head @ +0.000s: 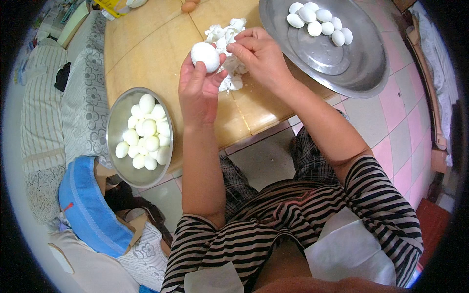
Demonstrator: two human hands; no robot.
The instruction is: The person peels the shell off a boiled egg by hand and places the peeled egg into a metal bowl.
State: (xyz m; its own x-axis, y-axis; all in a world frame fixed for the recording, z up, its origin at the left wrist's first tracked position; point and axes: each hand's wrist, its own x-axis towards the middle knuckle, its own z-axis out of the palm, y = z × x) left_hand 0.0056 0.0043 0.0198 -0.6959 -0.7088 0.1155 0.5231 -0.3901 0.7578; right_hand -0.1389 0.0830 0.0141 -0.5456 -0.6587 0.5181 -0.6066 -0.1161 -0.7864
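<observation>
My left hand (201,86) holds a white egg (205,57) above the wooden table. Just right of it is my right hand (262,55), thumb and fingertips pinched together over the shells; whether a bit of shell is between them I cannot tell. A heap of broken white eggshell (231,75) lies on the table below both hands. At the left, a steel bowl (113,161) contains many smooth peeled eggs (149,127). Several white eggs (307,14) that look unpeeled sit in the far part of a large metal basin (370,73) at the upper right.
The wooden table (146,55) ends in front of my lap. Brown eggs (188,7) and a yellow plastic basket (110,6) are at its far side. A patterned sofa cover (86,77) and a blue cloth (91,208) are to the left. Tiled floor (395,128) shows at the right.
</observation>
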